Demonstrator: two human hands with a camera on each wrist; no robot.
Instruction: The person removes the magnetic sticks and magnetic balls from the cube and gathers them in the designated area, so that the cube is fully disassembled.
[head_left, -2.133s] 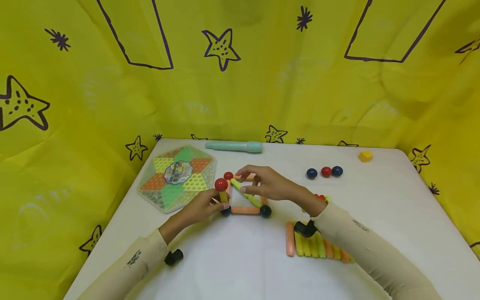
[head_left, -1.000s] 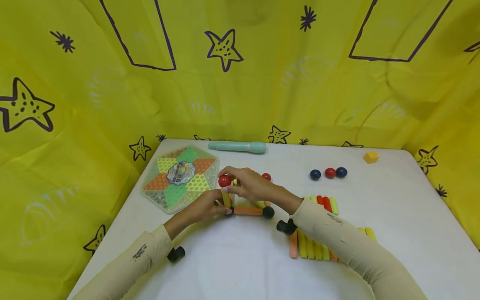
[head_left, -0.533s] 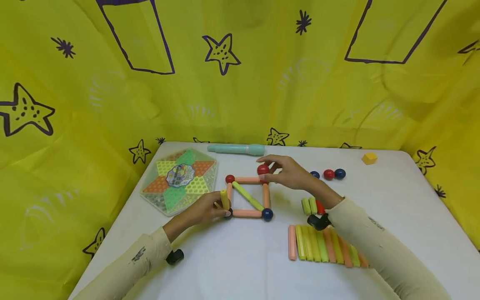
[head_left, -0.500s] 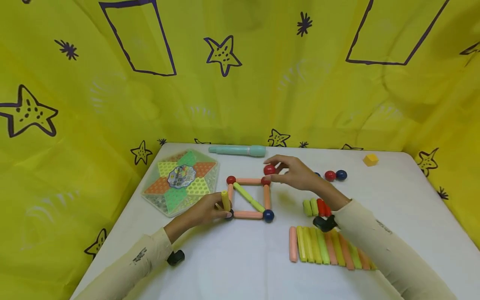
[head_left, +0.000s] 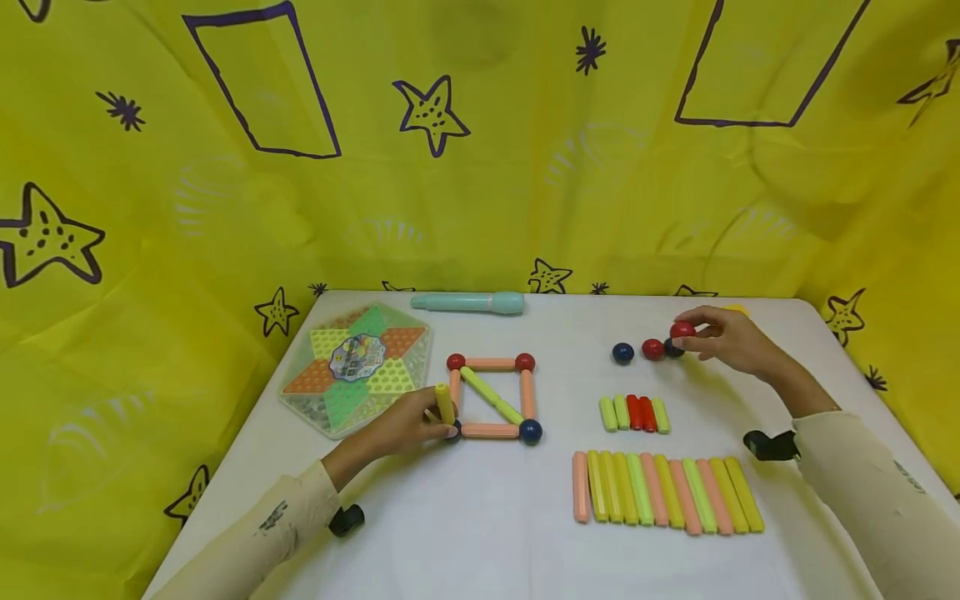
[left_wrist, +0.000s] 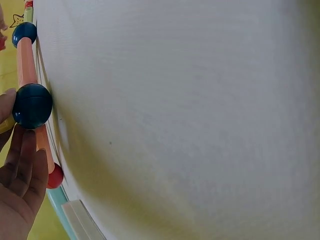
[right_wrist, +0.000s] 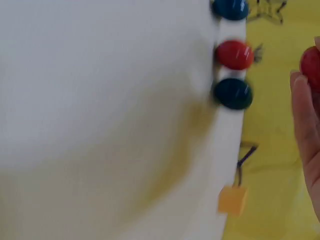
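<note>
A square frame of salmon magnetic rods (head_left: 490, 431) lies on the table, with red balls at its far corners and blue balls at its near ones. Lime rods (head_left: 487, 392) cross it diagonally. My left hand (head_left: 401, 425) holds an upright yellow rod (head_left: 445, 403) at the near-left corner; in the left wrist view its fingers touch the blue ball (left_wrist: 32, 106) there. Over on the right, my right hand (head_left: 731, 340) pinches a red ball (head_left: 682, 330) in the air, just above a blue ball (head_left: 672, 348). The right wrist view shows that red ball (right_wrist: 311, 67) at its edge.
A blue ball (head_left: 622, 353) and a red ball (head_left: 652, 349) stand in the same row. Nearer lie several short rods (head_left: 633, 413) and a row of long rods (head_left: 667, 493). A hexagonal game board (head_left: 356, 367), a mint-green pen-like tube (head_left: 467, 302) and a yellow cube (right_wrist: 232, 200) are farther back.
My right hand has lifted the red ball off the top of the upright yellow rod and carried it right, to the row of loose balls. My left hand has stayed at the frame's corner.
</note>
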